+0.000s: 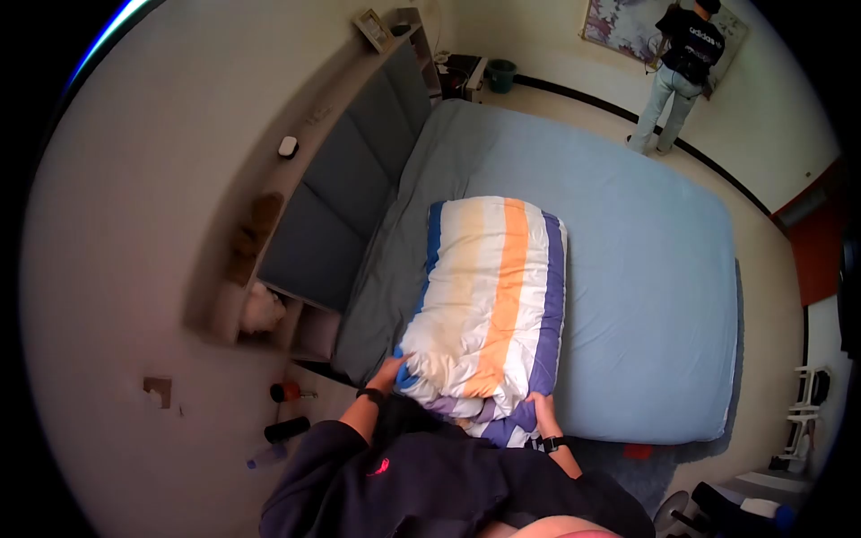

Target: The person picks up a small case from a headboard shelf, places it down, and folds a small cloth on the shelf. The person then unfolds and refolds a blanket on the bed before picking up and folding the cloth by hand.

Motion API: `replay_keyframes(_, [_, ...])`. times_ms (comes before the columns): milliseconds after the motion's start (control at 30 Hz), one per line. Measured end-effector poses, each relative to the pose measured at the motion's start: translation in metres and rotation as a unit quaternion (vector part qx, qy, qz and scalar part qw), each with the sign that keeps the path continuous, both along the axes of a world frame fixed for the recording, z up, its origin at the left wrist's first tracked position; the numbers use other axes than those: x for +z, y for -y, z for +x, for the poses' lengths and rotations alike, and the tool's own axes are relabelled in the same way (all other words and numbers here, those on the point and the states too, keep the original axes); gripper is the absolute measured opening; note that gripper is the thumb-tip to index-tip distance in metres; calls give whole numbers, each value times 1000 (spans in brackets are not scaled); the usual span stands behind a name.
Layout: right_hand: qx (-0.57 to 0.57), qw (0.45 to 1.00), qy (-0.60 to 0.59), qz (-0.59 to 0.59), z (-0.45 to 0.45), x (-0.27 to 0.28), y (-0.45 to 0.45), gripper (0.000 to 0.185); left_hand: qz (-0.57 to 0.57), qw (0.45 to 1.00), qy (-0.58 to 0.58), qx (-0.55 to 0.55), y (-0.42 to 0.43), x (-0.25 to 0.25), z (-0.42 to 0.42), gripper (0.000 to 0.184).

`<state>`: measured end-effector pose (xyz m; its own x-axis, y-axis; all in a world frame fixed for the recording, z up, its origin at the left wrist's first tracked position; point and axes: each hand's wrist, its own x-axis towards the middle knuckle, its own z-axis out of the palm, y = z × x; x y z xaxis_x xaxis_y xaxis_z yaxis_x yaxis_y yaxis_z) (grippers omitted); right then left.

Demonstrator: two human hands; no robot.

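A striped quilt (475, 287), white with orange, cream, purple and blue bands, lies folded into a thick rectangle on the bed (646, 296). Its near end is bunched at the mattress edge, close to my body. My left hand (389, 371) grips the near left corner by the blue border, its fingertips partly hidden in the fabric. At the near right corner, my right hand (543, 412) is closed on the purple-edged side. Dark bands circle both wrists.
A padded grey headboard (336, 197) with shelves runs along the left. Bottles (286, 429) stand on the floor at lower left. Another person (686, 72) stands beyond the bed, facing the wall. A green bin (501, 75) sits at the far corner. White chairs (801, 421) are at right.
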<state>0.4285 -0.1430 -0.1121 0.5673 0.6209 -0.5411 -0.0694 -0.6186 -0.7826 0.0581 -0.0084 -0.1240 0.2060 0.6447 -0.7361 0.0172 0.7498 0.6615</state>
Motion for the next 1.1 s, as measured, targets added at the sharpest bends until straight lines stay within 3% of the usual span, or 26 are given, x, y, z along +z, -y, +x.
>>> replay_keyframes(33, [-23,994,81,64,-10,0,-12,32,71,997,-29,-25,-24,0,5,43])
replay_keyframes(67, [24,997,47,50,-6,19,-36,32,154,988,-6,23,-54,13,24,35])
replay_keyframes(100, [67,997,9,30,3,39,-65,32,208,975,78,-9,-92,29,32,32])
replay_keyframes(133, [24,991,39,129,1,49,-99,28,209,961,176,40,-124,82,50,29])
replay_keyframes(167, [37,983,36,174,3,81,-136,24,275,941,198,24,-159,120,58,28])
replay_keyframes(200, [-24,963,95,250,-12,132,-167,17,250,945,206,49,-180,178,65,27])
replay_keyframes(233, [18,956,73,284,-1,147,-185,13,323,930,173,33,-197,211,57,28])
replay_keyframes(267, [10,939,90,331,-6,183,-197,13,297,936,185,37,-206,247,44,28])
replay_keyframes(333, [6,915,116,387,-31,244,-202,13,372,902,199,89,-203,289,4,29])
replay_keyframes(367, [10,905,102,413,-43,259,-199,15,427,875,201,112,-205,282,-25,31])
replay_keyframes(467, [7,896,63,439,-87,266,-189,28,384,883,175,207,-201,254,-83,33])
replay_keyframes(500, [-7,890,67,452,-103,259,-190,31,344,890,195,229,-221,201,-114,35])
replay_keyframes(533, [16,919,14,394,-111,243,-189,37,361,890,155,230,-198,204,-117,38])
replay_keyframes(600, [26,959,-30,281,-131,181,-183,43,387,904,65,169,-177,150,-141,43])
replay_keyframes(633, [14,973,-20,231,-142,139,-182,42,296,932,81,192,-156,137,-142,44])
replay_keyframes(700, [60,991,106,58,-164,54,-168,45,224,949,33,219,-120,40,-160,46])
replay_keyframes(733, [147,980,131,-23,-167,6,-154,50,174,961,-43,212,-102,-11,-171,35])
replay_keyframes(767, [234,954,152,-107,-165,-45,-132,55,9,990,-82,116,-80,-54,-195,20])
replay_keyframes(800, [509,852,102,-60,-151,-104,-105,61,-63,987,-105,107,-51,-73,-203,16])
replay_keyframes(833, [727,629,98,-256,-157,-111,-93,61,-65,986,-105,110,-20,-91,-214,16])
replay_keyframes(867, [491,850,139,-133,-159,-109,-43,56,-117,983,-90,108,5,-107,-223,16])
replay_keyframes(933, [660,728,137,-126,-160,-127,-50,37,-219,967,-51,124,20,-102,-226,17])
replay_keyframes(967, [669,718,141,-128,-154,-122,-52,37,-221,965,-45,136,19,-93,-224,17])
replay_keyframes(1033, [519,849,91,-22,-160,-58,-63,25,-133,977,-159,40,12,-82,-223,18])
replay_keyframes(1067, [506,855,110,-39,-156,-53,-69,31,-33,975,-191,-105,-3,-164,-236,26])
replay_keyframes(1100, [519,846,115,-41,-153,-53,-74,31,153,936,-282,-147,-33,-17,-203,34])
